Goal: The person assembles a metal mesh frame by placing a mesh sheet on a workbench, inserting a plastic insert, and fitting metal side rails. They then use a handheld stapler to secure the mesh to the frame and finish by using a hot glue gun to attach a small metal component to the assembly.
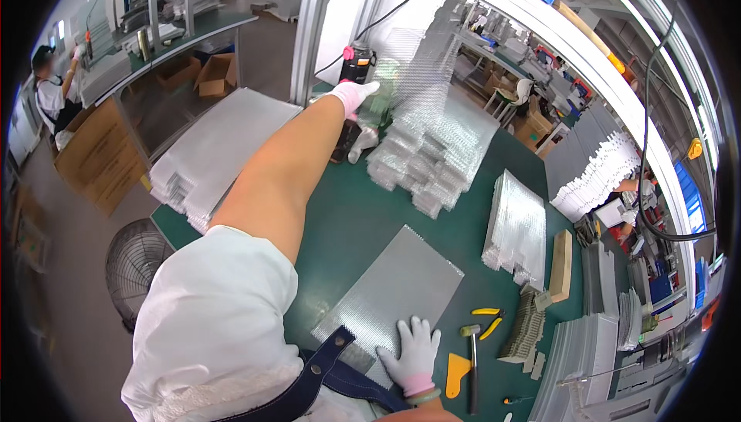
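My left hand (pixel 356 96), in a white glove with a pink cuff, reaches far out across the table. It is beside a see-through green bottle (pixel 384 86) and a black flask with a red top (pixel 356 63). Most of its fingers are hidden, so whether it grips anything does not show. My right hand (pixel 413 351), gloved the same way, lies flat with fingers spread on the near edge of a silvery, fine-textured rectangular sheet (pixel 401 279). That sheet rests on the green tabletop (pixel 332 221).
Stacks of silvery sheets (pixel 432 156) fill the far side, with more stacks left (pixel 231 129) and right (pixel 517 225). Right of my hand lie a hammer (pixel 473 360), yellow-handled pliers (pixel 491 322) and a yellow scraper (pixel 457 372). A floor fan (pixel 135 264) stands at left; co-workers are farther off.
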A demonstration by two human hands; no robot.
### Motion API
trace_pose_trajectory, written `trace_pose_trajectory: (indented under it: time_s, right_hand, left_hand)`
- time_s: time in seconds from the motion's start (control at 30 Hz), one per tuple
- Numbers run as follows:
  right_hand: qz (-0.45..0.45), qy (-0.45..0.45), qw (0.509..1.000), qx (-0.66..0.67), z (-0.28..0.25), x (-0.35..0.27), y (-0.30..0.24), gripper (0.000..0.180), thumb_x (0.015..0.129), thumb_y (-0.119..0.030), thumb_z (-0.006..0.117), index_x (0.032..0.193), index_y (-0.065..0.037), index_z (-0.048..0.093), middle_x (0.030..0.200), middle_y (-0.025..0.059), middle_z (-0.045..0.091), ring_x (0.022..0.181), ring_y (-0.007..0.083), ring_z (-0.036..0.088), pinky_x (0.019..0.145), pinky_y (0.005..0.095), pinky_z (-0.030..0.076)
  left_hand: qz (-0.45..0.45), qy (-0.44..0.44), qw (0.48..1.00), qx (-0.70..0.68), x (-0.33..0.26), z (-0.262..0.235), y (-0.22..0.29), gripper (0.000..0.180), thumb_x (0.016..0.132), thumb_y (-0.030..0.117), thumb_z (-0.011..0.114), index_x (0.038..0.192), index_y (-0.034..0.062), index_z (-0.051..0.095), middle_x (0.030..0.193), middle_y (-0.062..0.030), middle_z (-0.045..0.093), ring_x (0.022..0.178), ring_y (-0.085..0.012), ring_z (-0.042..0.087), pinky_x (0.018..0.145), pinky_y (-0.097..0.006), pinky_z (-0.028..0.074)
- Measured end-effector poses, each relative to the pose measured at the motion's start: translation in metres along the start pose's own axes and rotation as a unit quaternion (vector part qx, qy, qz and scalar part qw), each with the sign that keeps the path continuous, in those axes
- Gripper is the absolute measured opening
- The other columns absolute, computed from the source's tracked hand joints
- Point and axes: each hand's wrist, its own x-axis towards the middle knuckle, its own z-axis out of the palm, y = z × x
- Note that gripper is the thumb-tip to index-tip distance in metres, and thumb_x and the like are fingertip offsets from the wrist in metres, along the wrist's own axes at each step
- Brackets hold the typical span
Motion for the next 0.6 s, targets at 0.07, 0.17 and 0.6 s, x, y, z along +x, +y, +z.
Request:
trace_pose_trajectory:
  time_s: [0.07, 0.17, 0.6]
  right_hand:
    - [0.001, 0.013, 1.0, 0.01, 0.001, -0.01, -0.007, 0.073, 0.077, -0.055, 0.073, 0.132, -0.009, 0.059, 0.136, 0.0208, 0.053, 0.131, 0.0406, 0.043, 0.111, 0.0635, 0.024]
    - [0.044, 0.001, 0.999, 0.001, -0.007, -0.003, 0.003, 0.073, 0.078, -0.055, 0.074, 0.131, -0.008, 0.059, 0.136, 0.0212, 0.053, 0.131, 0.0409, 0.043, 0.111, 0.064, 0.024]
    - [0.059, 0.009, 0.998, 0.016, -0.006, -0.005, 0.007, 0.073, 0.075, -0.052, 0.077, 0.13, -0.008, 0.059, 0.138, 0.021, 0.052, 0.135, 0.0405, 0.042, 0.113, 0.065, 0.023]
  left_hand:
    - [-0.006, -0.087, 0.992, -0.093, 0.022, 0.003, 0.004, 0.041, 0.089, 0.042, 0.072, 0.114, 0.0092, 0.067, 0.1, -0.0112, 0.068, 0.083, -0.0217, 0.064, 0.076, -0.037, 0.055]
    - [0.028, -0.143, 0.913, -0.38, -0.03, 0.021, 0.094, 0.018, 0.09, 0.022, 0.074, 0.1, 0.0084, 0.07, 0.088, -0.0046, 0.068, 0.073, -0.0155, 0.062, 0.069, -0.03, 0.055]
    - [-0.074, -0.098, 0.95, -0.286, -0.049, 0.083, 0.103, 0.045, 0.089, 0.042, 0.076, 0.116, 0.008, 0.067, 0.113, -0.0073, 0.068, 0.107, -0.0185, 0.062, 0.091, -0.038, 0.052]
